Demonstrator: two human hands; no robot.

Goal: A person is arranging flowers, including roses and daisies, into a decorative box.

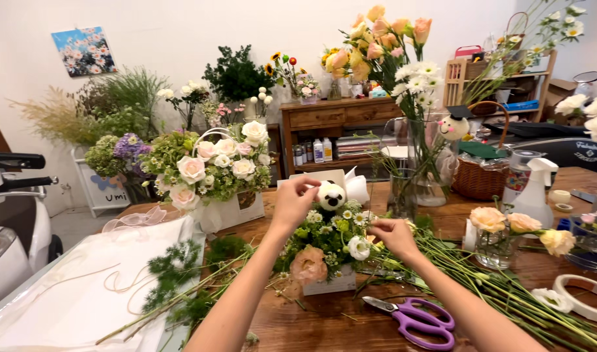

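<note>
A small flower arrangement (324,261) in a white box stands on the wooden table (311,326), with a peach bloom, white roses, small daisies and a panda doll (331,194) at its top. My left hand (294,203) reaches over the arrangement, its fingertips pinched at the panda doll's left side. My right hand (393,236) rests at the arrangement's right edge, fingers pinched on a small daisy stem among the flowers. Purple-handled scissors (412,316) lie on the table in front of the box, under my right forearm.
A larger white-and-pink rose arrangement (214,169) stands behind left. Cut green stems (507,287) lie to the right. Also there: a glass vase of daisies (419,156), a wicker basket (482,176), a spray bottle (536,189), a tape roll (582,296), white wrapping paper (83,293) at left.
</note>
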